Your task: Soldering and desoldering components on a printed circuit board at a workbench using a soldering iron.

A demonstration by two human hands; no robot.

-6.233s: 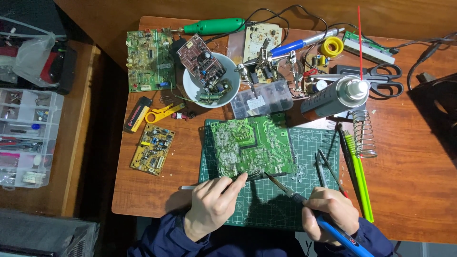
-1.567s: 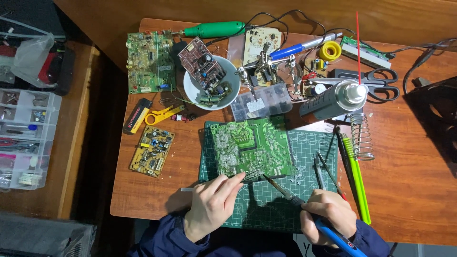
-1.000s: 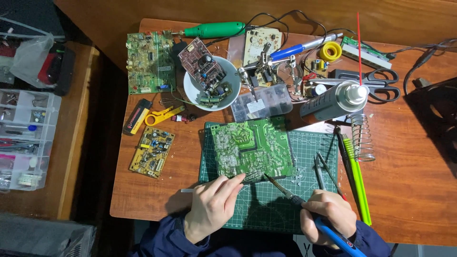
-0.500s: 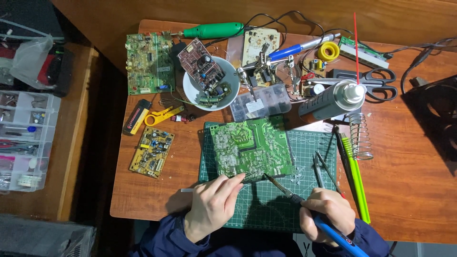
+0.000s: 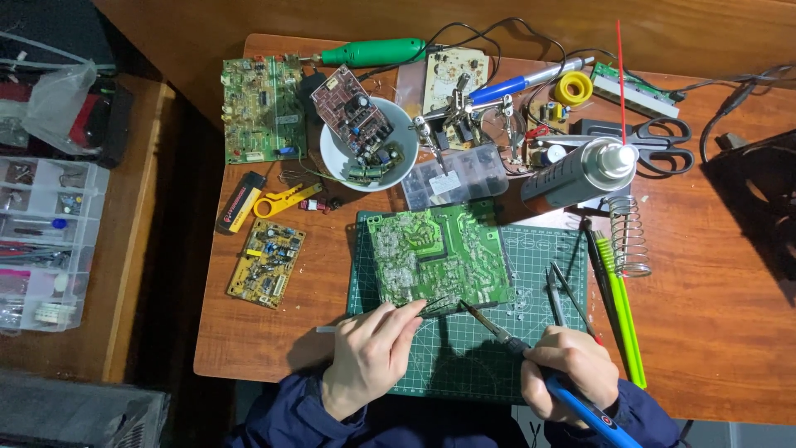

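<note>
The green circuit board (image 5: 438, 255) lies flat on the green cutting mat (image 5: 464, 357), solder side up, a pale silvery web of tracks across its face, its near edge right in front of both hands. The mat sits at the front middle of the wooden table (image 5: 713, 332).

Over to the containers: a white bowl (image 5: 335, 158) behind the board carries a smaller brown board tilted across its rim, with loose components underneath. Just right of it, a clear plastic parts box (image 5: 454, 176) shows dark little pieces in its compartments. Off the table to the left, a clear organiser tray (image 5: 46, 241) holds small mixed parts in its sections.

Now the hands. The left hand (image 5: 369, 357) has its fingers (image 5: 396, 314) pinched together on a thin dark tool, apparently tweezers (image 5: 439, 306), whose tip meets the board's near edge. The right hand (image 5: 568, 369) is wrapped tight around the blue-handled soldering iron (image 5: 580, 405); its metal tip runs up and left, arriving at that same near edge just beside the tweezers. Neither hand's fingers touch the board itself; only the tool tips reach it. A spare pair of tweezers (image 5: 557, 292) lies on the mat to the right.
</note>
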